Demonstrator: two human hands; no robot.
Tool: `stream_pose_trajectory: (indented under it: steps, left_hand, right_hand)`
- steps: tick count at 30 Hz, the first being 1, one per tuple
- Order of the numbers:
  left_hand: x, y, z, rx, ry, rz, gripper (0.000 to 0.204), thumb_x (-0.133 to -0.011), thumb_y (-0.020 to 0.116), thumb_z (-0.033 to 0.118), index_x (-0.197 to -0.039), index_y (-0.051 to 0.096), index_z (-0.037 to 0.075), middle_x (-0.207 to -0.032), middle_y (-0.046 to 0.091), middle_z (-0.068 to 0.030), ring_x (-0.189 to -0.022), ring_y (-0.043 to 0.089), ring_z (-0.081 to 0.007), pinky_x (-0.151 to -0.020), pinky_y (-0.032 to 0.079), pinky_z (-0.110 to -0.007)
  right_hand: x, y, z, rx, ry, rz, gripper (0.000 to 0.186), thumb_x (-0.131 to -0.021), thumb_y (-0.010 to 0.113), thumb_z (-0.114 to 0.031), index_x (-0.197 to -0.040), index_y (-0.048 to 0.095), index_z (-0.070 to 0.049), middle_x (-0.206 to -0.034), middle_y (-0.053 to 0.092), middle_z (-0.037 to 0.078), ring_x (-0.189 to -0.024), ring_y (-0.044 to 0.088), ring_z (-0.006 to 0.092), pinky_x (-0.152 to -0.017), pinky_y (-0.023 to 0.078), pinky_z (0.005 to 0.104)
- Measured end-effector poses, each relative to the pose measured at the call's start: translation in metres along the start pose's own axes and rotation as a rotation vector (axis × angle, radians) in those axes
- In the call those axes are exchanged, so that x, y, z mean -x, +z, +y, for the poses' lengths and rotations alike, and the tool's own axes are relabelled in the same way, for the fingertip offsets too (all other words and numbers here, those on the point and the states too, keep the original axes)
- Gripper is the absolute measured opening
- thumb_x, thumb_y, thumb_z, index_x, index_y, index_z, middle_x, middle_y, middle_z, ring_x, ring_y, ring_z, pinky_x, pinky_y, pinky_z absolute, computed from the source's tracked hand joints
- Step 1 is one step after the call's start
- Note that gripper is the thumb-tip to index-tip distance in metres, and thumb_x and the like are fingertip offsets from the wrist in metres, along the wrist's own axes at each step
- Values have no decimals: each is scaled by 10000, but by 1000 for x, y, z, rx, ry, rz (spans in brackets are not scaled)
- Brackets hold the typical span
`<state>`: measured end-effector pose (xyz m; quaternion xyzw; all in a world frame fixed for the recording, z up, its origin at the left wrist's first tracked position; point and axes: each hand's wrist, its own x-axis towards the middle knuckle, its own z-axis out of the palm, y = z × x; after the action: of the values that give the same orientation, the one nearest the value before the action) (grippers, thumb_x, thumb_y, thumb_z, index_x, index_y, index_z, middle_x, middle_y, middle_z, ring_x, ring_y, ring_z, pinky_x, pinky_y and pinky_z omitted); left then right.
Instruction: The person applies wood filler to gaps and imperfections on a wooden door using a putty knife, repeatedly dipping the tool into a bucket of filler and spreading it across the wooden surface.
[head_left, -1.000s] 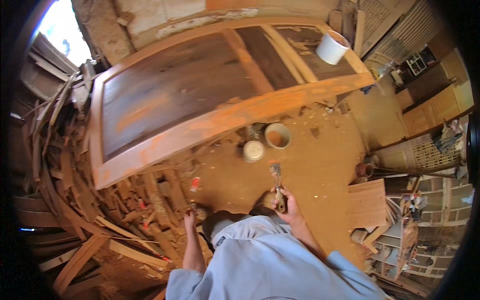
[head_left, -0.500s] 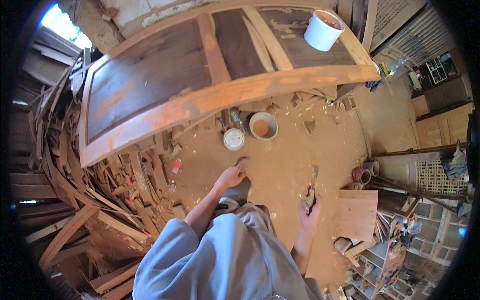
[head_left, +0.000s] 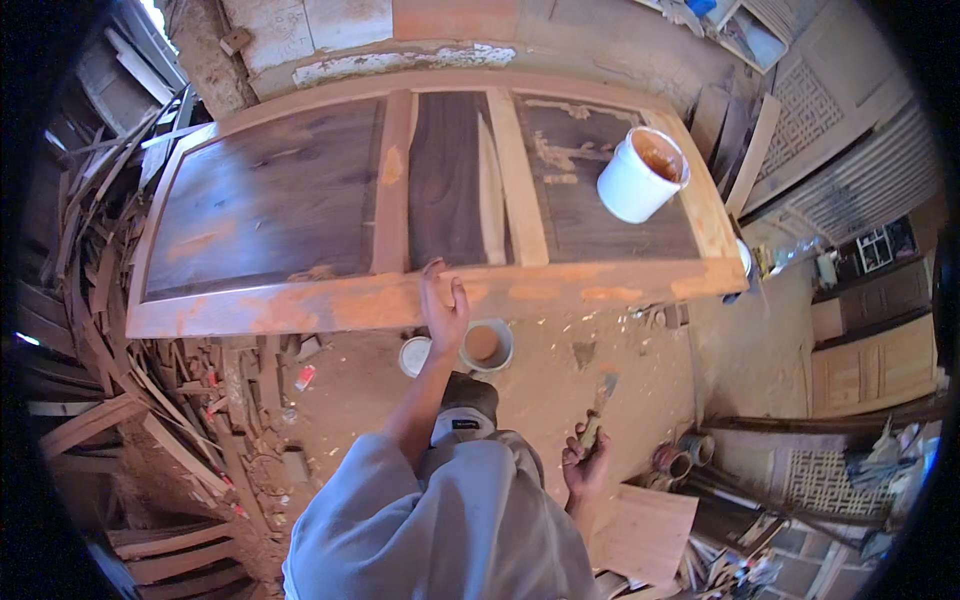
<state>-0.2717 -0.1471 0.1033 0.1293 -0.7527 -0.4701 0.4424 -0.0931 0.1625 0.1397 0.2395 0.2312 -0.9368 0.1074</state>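
Note:
A large wooden door panel, with dark inset boards and orange filler smeared along its frame, lies raised before me. My left hand reaches over the near rail, fingers stretched out and thumb apart; its fingertips appear to touch the wood. Lower down at the right, my right hand is closed round the handle of a putty knife. The blade points away from me, and some orange filler shows at its tip. On the panel's right part stands a white bucket with orange-brown filler inside.
Below the near rail, a pale bucket with brown contents and a white lidded tub stand on the floor. Wood scraps are heaped at the left. A light board, tins and carved panels lie at the right.
My left hand has risen from above the floor to the panel's near rail. My right hand still grips the putty knife. The view has tilted up, showing more wall behind the panel.

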Motion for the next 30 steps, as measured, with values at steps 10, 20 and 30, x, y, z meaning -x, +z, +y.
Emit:
stream_pose_trajectory:
  steps: [10, 20, 30]
  left_hand:
    - [13, 28, -5, -187, -22, -150, 348, -894, 583, 3, -1235, 519, -30, -1252, 575, -188, -1119, 577, -293, -900, 482, -375]
    - [-2, 23, 22, -407, -296, 423, 261, -986, 555, 113, -1208, 576, -22, -896, 577, -95, -841, 558, -199, -801, 467, -339]
    - [-5, 254, 96, -25, -296, 27, 262, -959, 554, 71, -1204, 554, -19, -1124, 587, -148, -849, 579, -179, -747, 483, -307]
  right_hand:
    - [-225, 192, -193, 692, -445, 27, 323, -1022, 489, -323, -1242, 540, -91, -867, 575, 14, -597, 446, 52, -477, 346, 207]
    - [-371, 220, -271, 2133, -1011, 40, 367, -922, 588, -147, -1279, 528, -86, -989, 657, 242, -832, 661, 445, -690, 527, 513]
    - [-373, 171, -328, 691, -41, -318, 259, -909, 419, -111, -1139, 531, -69, -951, 683, 120, -670, 605, 197, -633, 518, 310]
